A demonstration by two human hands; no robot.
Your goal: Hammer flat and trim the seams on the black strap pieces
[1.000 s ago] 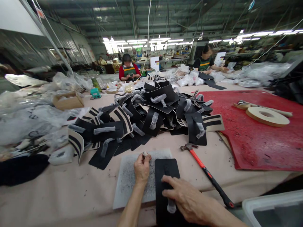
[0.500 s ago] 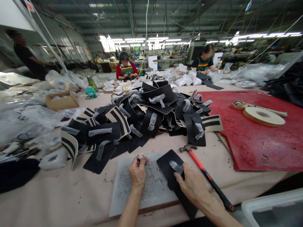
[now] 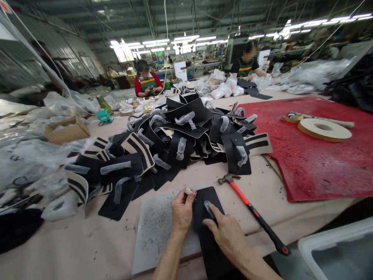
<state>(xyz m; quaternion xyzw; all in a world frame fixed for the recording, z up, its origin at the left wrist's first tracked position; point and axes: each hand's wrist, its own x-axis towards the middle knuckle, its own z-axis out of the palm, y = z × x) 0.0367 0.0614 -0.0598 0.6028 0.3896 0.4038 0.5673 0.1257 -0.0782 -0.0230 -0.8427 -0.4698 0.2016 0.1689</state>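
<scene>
My left hand [image 3: 182, 213] is closed, with a small whitish piece [image 3: 188, 191] pinched at the fingertips; its kind is too small to tell. Beside it, my right hand [image 3: 229, 232] grips a flat black leather-like panel [image 3: 202, 199], index finger on the clear-wrapped strip [image 3: 208, 207] fixed to its face and thumb against the panel. The panel lies partly over the right side of a grey, speckled board [image 3: 157, 221] and hangs toward the table's front edge. To the right rests a claw hammer [image 3: 247, 204] with a red and black handle, touched by neither hand.
A heap of similar black panels [image 3: 177, 136] with wrapped strips stands beyond the board. A red mat [image 3: 320, 167] carries a tape roll [image 3: 309, 130] at right. A clear plastic bin [image 3: 335, 241] sits at the lower right. Two co-workers sit across the table.
My left hand has moved right, up to the panel's edge. The panel has shifted left and turned more upright in view, and my right index finger now lies along the strip.
</scene>
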